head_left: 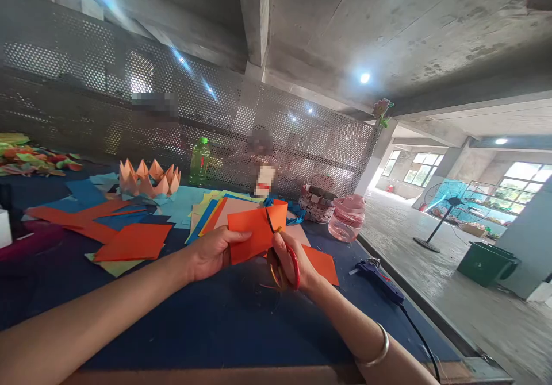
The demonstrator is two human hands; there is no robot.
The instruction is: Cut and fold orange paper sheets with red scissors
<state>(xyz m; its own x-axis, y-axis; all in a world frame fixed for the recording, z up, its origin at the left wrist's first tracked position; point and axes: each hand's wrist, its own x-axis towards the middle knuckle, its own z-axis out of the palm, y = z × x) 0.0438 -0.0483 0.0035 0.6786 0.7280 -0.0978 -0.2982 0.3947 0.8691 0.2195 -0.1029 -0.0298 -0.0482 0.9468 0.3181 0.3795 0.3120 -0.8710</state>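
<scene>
An orange sheet of paper [248,227] is held up over the blue table by my left hand [213,253], thumb on top and fingers beneath. My right hand [293,261] is closed around the handles of a pair of scissors [296,271], which look red and yellow. Their dark blades point away from me and lie across the right part of the sheet. Another orange piece [321,264] rests on the table just right of my right hand. Beyond the held sheet is a fanned stack of coloured paper [207,212], partly covered by it.
Left lie orange squares [133,241], blue sheets and a folded-paper ring [149,179]. Behind stand a green bottle [199,161], a round container [318,204] and a pink-tinted jug [346,218]. A corded glue gun [379,278] lies near the right edge. Perforated panels [224,109] border the back.
</scene>
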